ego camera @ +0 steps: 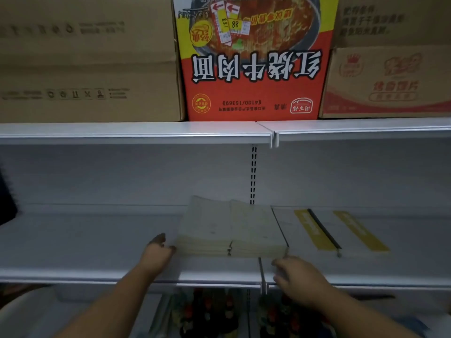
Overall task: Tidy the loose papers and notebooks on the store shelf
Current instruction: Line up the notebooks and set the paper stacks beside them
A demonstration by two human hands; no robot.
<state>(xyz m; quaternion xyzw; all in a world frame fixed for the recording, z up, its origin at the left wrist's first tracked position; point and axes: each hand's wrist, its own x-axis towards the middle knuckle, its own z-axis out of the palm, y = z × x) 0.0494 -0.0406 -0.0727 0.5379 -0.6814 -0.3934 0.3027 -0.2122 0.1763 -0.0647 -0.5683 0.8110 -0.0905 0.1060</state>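
A thick pale stack of papers and notebooks (231,228) lies on the white middle shelf (97,240), near its centre. My left hand (158,252) touches the stack's left front corner with its fingertips. My right hand (300,276) sits at the shelf's front edge, just below the stack's right front corner, fingers curled; whether it holds anything is hidden. To the right lies a flat white and yellow folder (329,230) with a black spine strip.
Above, the upper shelf (136,132) carries a brown carton (87,57), a red noodle carton (253,59) and a pink-printed carton (388,81). Dark bottles (219,313) stand below the middle shelf. A perforated upright (253,174) divides the back panel.
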